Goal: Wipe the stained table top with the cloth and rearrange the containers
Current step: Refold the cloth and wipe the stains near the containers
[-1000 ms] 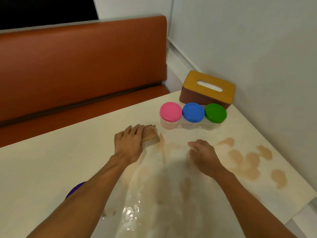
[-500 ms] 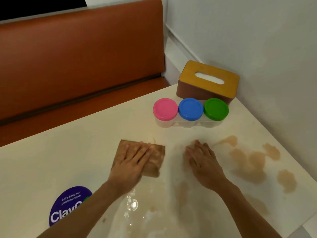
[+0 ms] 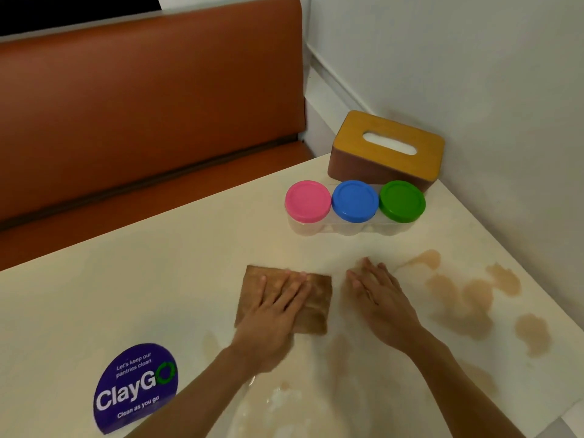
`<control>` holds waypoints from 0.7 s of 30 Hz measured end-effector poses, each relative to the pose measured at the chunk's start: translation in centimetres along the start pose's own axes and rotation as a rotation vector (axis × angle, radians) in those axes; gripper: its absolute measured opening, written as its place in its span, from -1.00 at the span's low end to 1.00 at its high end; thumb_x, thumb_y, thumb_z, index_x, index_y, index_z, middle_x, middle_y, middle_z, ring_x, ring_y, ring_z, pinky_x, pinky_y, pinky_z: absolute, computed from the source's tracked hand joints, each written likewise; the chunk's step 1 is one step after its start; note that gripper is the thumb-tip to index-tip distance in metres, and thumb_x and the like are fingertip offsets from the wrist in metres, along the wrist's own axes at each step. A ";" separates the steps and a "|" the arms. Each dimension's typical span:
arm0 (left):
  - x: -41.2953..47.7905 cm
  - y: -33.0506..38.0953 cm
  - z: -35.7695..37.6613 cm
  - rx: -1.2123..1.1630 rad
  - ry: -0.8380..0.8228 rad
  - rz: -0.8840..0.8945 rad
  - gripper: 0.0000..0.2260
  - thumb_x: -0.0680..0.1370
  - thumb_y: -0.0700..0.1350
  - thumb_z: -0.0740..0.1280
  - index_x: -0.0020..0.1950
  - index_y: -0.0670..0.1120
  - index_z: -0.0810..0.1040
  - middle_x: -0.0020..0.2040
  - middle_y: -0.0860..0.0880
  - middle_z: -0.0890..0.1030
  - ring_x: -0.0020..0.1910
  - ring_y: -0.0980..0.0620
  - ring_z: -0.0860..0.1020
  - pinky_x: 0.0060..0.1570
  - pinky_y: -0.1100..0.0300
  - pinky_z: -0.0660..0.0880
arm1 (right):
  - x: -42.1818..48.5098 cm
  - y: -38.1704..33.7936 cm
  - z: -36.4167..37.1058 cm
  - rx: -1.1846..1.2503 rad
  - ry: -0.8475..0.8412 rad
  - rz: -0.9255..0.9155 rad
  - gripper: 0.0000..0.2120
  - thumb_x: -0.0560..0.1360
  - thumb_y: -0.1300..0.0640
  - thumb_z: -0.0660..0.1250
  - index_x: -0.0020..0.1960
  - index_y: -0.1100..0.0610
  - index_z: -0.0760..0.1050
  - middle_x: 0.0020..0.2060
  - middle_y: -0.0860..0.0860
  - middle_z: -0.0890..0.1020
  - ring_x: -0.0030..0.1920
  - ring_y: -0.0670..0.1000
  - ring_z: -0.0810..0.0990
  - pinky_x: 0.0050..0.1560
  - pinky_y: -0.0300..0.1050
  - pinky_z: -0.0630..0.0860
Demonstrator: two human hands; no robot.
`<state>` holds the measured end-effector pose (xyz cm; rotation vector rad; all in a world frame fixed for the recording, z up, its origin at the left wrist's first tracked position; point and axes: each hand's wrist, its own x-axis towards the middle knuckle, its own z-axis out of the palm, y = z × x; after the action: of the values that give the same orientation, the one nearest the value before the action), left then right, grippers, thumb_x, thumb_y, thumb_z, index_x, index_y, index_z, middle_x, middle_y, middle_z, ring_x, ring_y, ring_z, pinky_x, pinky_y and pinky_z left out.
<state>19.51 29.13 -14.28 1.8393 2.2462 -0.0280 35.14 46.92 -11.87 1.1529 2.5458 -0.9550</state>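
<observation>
A brown cloth (image 3: 317,303) lies flat on the cream table top (image 3: 158,279). My left hand (image 3: 275,314) presses on it with straight fingers. Just to its right, my right hand (image 3: 379,298) rests flat on the bare table. Brown stains (image 3: 467,298) spread across the table to the right of that hand, and wet smears (image 3: 284,403) glisten near the front between my arms. Three clear containers stand in a row at the back: pink lid (image 3: 308,201), blue lid (image 3: 354,200), green lid (image 3: 402,200).
A brown tissue box with a yellow top (image 3: 387,150) stands behind the containers against the white wall (image 3: 474,74). A purple ClayGo sticker (image 3: 132,387) marks the table at front left. An orange bench seat (image 3: 142,105) runs beyond the table's far edge.
My left hand drew the cloth back toward me, and the cloth now lies spread flat under it instead of bunched. My right hand stayed flat on the table beside it.
</observation>
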 end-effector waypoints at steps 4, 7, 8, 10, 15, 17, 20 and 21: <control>-4.4 -4.5 0.0 0.021 0.061 0.089 -0.21 0.32 -0.08 0.21 0.57 -0.01 0.13 0.56 0.05 0.18 0.54 -0.01 0.16 0.42 -0.12 0.09 | -0.2 0.3 -0.4 0.005 -0.027 -0.005 -0.53 0.65 -0.14 -0.10 0.54 -0.13 0.12 0.57 -0.15 -0.03 0.55 -0.09 -0.17 0.52 -0.13 -0.16; -4.0 -6.5 0.1 -0.090 0.071 -0.076 -0.26 0.36 -0.09 0.06 0.58 0.04 0.07 0.56 0.03 0.19 0.53 -0.05 0.17 0.42 -0.12 0.02 | -0.3 0.0 -0.5 0.027 -0.032 -0.001 -0.53 0.65 -0.14 -0.09 0.55 -0.11 0.10 0.57 -0.15 -0.04 0.55 -0.09 -0.18 0.54 -0.08 -0.15; -2.9 -6.0 0.0 -0.131 0.080 -0.159 -0.28 0.36 -0.07 0.02 0.57 0.02 0.08 0.56 0.01 0.18 0.53 -0.10 0.18 0.43 -0.14 0.00 | -0.4 0.0 -0.5 0.032 -0.039 0.004 -0.52 0.66 -0.14 -0.09 0.55 -0.11 0.09 0.57 -0.14 -0.05 0.55 -0.09 -0.19 0.54 -0.05 -0.15; -0.1 -3.8 -0.4 -0.217 0.110 -0.332 -0.24 0.34 0.01 -0.08 0.57 -0.05 0.10 0.57 -0.02 0.11 0.54 -0.20 0.11 0.45 -0.22 -0.05 | -0.4 -0.1 -0.3 0.032 -0.044 0.007 -0.52 0.66 -0.13 -0.09 0.56 -0.10 0.09 0.57 -0.13 -0.05 0.55 -0.08 -0.19 0.55 -0.03 -0.15; 5.0 1.3 -1.8 -0.188 -0.038 -0.400 -0.26 0.43 0.03 0.01 0.58 -0.04 -0.18 0.59 -0.01 -0.18 0.54 -0.17 -0.27 0.45 -0.21 -0.30 | -0.1 0.2 -0.3 0.049 -0.024 0.001 -0.54 0.66 -0.12 -0.07 0.53 -0.10 0.16 0.57 -0.12 0.00 0.56 -0.06 -0.14 0.51 -0.09 -0.14; 4.8 1.6 -1.6 -0.151 -0.033 -0.326 -0.28 0.51 -0.04 0.12 0.58 -0.02 -0.20 0.60 0.00 -0.17 0.54 -0.16 -0.28 0.45 -0.20 -0.32 | 0.0 0.5 -0.1 0.035 -0.019 -0.017 -0.56 0.66 -0.12 -0.06 0.51 -0.11 0.21 0.57 -0.10 0.03 0.56 -0.05 -0.12 0.50 -0.12 -0.15; 2.5 0.6 -0.6 -0.121 0.014 -0.104 -0.30 0.49 -0.11 0.13 0.58 0.05 -0.10 0.60 0.05 -0.06 0.57 -0.09 -0.16 0.48 -0.11 -0.30 | 0.4 1.2 0.7 -0.091 0.026 -0.062 -0.56 0.66 -0.08 -0.02 0.52 -0.10 0.17 0.57 -0.06 0.01 0.57 -0.03 -0.13 0.51 -0.13 -0.16; 1.5 -0.1 -0.4 -0.110 0.037 -0.009 -0.32 0.46 -0.11 0.11 0.58 0.07 -0.02 0.60 0.05 0.00 0.57 -0.06 -0.09 0.49 -0.08 -0.28 | 0.5 1.4 0.9 -0.120 0.034 -0.057 -0.55 0.66 -0.07 -0.02 0.54 -0.09 0.13 0.58 -0.06 -0.02 0.57 -0.01 -0.14 0.51 -0.09 -0.15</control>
<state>19.12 30.63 -14.24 1.7873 2.2327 0.1263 35.71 47.33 -13.48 1.0778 2.6353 -0.7894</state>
